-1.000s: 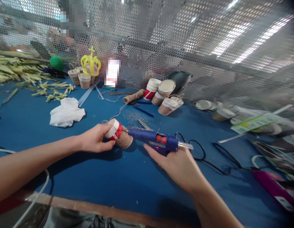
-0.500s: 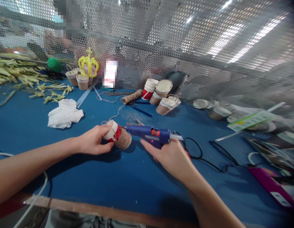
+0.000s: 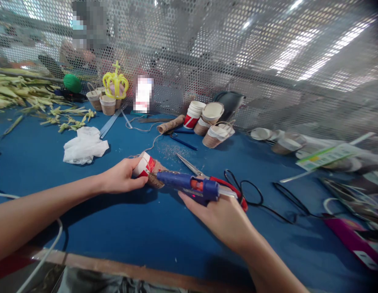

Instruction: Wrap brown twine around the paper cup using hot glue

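Observation:
My left hand (image 3: 123, 176) is closed around the white rim end of a paper cup (image 3: 143, 163), which lies tilted just above the blue table. Brown twine (image 3: 156, 182) wraps the cup's other end, and a red printed band shows between. A loose strand of twine runs from the cup back to a twine roll (image 3: 171, 124). In my right hand (image 3: 221, 215) is a blue hot glue gun (image 3: 189, 185), its nozzle at the cup's side by the edge of the twine. A clear glue stick (image 3: 228, 191) sticks out of its back. Red-handled scissors (image 3: 193, 167) lie behind the gun.
Crumpled white tissue (image 3: 85, 145) lies to the left, below pale dried husks (image 3: 20, 91). Twine-wrapped cups (image 3: 213, 136) and a stack of paper cups (image 3: 194, 114) stand near the perforated metal screen (image 3: 164, 49). Black cable (image 3: 252, 195) and a purple box (image 3: 352, 240) are at the right.
The glue gun has moved down and slightly left along the cup's side, uncovering the scissors behind it. My left hand still holds the cup, now turned slightly.

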